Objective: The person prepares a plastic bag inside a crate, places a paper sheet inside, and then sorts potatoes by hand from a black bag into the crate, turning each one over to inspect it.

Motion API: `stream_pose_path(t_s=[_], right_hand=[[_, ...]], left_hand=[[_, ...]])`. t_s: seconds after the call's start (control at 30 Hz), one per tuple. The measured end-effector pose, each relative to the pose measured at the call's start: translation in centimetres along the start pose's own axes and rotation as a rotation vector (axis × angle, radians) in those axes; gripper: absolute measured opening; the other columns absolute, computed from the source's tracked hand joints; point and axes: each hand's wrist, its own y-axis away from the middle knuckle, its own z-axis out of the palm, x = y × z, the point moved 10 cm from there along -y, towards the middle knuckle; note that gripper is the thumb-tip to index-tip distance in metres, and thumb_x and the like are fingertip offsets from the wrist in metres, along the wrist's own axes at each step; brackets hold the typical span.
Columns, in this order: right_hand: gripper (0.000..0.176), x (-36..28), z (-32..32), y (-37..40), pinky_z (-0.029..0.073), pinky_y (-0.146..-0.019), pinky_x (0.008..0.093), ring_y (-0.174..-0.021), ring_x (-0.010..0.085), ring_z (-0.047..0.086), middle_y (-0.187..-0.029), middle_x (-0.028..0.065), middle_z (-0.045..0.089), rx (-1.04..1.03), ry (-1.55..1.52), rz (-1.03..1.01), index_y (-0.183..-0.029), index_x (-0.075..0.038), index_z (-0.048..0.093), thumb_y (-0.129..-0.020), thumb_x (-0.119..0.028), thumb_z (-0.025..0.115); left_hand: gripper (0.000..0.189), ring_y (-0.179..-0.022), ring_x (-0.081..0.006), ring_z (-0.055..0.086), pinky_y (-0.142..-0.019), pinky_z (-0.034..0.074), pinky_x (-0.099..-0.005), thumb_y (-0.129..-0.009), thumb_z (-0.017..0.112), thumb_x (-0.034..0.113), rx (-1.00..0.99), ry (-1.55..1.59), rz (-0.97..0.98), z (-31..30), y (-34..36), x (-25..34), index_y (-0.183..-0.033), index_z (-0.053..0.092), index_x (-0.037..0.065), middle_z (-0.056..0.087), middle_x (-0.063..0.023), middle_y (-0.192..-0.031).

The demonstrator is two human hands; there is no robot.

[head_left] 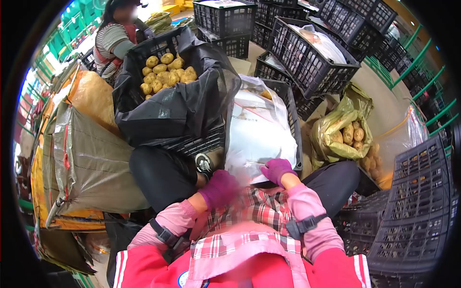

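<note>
I sit with both hands in purple gloves close to my lap. My left hand (219, 188) is curled into a blurred fist over my plaid apron, beside my dark trouser leg and shoe (204, 163); nothing shows in it. My right hand (277, 170) grips the near edge of a white bag (259, 127) that lines a black crate (294, 120) in front of me. To the left of that, another crate lined with a black bag (177, 108) holds a pile of potatoes (165, 72).
A yellow-green bag of potatoes (343, 134) lies open at right, with more potatoes in clear plastic (379, 163) beside it. Black crates (418, 211) are stacked at right and at the back (312, 53). Filled sacks (86, 158) crowd the left. Another person (113, 41) works at the far left.
</note>
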Motion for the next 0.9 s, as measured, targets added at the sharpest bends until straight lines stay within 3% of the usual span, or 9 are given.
stream_pose_path(t_s=[0.1,0.27,0.4,0.47,0.57,0.7,0.8,0.87,0.9], right_hand=[[0.053,-0.1,-0.2,9.2,0.053,-0.084,0.0472,-0.091,0.0364,0.069,-0.096,0.0178,0.072,0.054,-0.066,0.18,-0.09,-0.008,0.075,-0.097,-0.051,0.044],[0.046,0.1,1.9,11.0,0.052,-0.084,0.0482,-0.093,0.0377,0.068,-0.099,0.0204,0.07,-0.014,-0.187,0.153,-0.097,-0.008,0.073,-0.089,-0.049,0.053],[0.043,0.1,-10.3,7.0,0.049,-0.092,0.0442,-0.109,0.0348,0.061,-0.119,0.0127,0.061,0.698,-0.155,0.1,-0.12,-0.009,0.062,-0.087,-0.038,0.06],[0.048,1.8,-10.0,1.8,0.047,-0.099,0.0436,-0.119,0.0337,0.057,-0.125,0.0145,0.062,0.598,-0.507,0.028,-0.12,-0.006,0.062,-0.083,-0.036,0.065],[0.086,7.2,-3.9,-5.7,0.041,-0.109,0.0411,-0.135,0.0354,0.045,-0.15,0.022,0.041,0.368,-0.435,0.296,-0.145,-0.006,0.041,-0.076,-0.046,0.073],[0.107,15.0,0.8,-6.9,0.036,-0.114,0.0416,-0.14,0.0335,0.04,-0.156,0.0224,0.031,0.394,-0.538,0.617,-0.154,-0.009,0.022,-0.072,-0.051,0.076],[0.078,15.7,1.2,-9.2,0.049,-0.1,0.0429,-0.12,0.0346,0.059,-0.134,0.0194,0.058,0.351,-0.763,0.542,-0.137,-0.007,0.051,-0.072,-0.043,0.076],[0.053,16.1,-1.3,-10.0,0.052,-0.09,0.0429,-0.102,0.0352,0.068,-0.106,0.0206,0.071,0.585,-0.78,0.4,-0.113,-0.004,0.069,-0.074,-0.04,0.073],[0.053,14.2,-5.0,-7.7,0.051,-0.091,0.0425,-0.104,0.0359,0.066,-0.112,0.018,0.069,0.571,-0.803,0.349,-0.119,-0.009,0.067,-0.078,-0.043,0.068]], left_hand=[[0.014,-0.064,-0.0276,0.066,-0.054,0.047,-0.0432,-0.074,0.063,0.027,-0.122,0.042,-0.004,2.5,-0.3,0.5,-0.066,0.068,0.015,0.065,-0.01,-0.068],[0.014,-0.073,-0.0295,0.068,-0.063,0.053,-0.0459,-0.075,0.064,0.025,-0.373,0.131,0.003,9.2,0.1,1.3,-0.078,0.072,0.014,0.069,-0.0119,-0.079],[0.023,-0.087,-0.0307,0.068,-0.069,0.053,-0.0464,-0.078,0.065,0.031,-0.425,0.577,-0.202,15.4,1.2,-0.8,-0.095,0.07,0.015,0.069,-0.0107,-0.092],[0.029,-0.095,-0.0322,0.066,-0.075,0.054,-0.046,-0.081,0.065,0.032,-0.497,0.847,-0.195,17.3,1.5,0.2,-0.104,0.068,0.014,0.068,-0.0117,-0.1],[0.028,-0.104,-0.0341,0.063,-0.084,0.052,-0.0447,-0.091,0.059,0.029,-0.438,0.513,0.019,10.9,-0.5,1.1,-0.109,0.065,0.009,0.066,-0.014,-0.11],[0.031,-0.107,-0.0312,0.063,-0.091,0.05,-0.0381,-0.096,0.056,0.023,0.171,0.997,-0.496,10.8,3.1,-5.7,-0.121,0.061,0.005,0.066,-0.0154,-0.114],[0.034,-0.107,-0.0283,0.064,-0.092,0.05,-0.0369,-0.094,0.06,0.018,0.251,1.082,-0.743,5.8,3.7,-6.6,-0.126,0.059,0.004,0.066,-0.0155,-0.115],[0.034,-0.107,-0.0261,0.064,-0.094,0.049,-0.0353,-0.095,0.061,0.017,0.291,0.885,-0.629,5.0,3.3,-7.4,-0.126,0.058,0.003,0.066,-0.0152,-0.115],[0.034,-0.108,-0.0251,0.064,-0.094,0.049,-0.0345,-0.095,0.061,0.016,0.304,0.805,-0.547,4.8,2.3,-7.6,-0.126,0.058,0.002,0.067,-0.015,-0.115]])
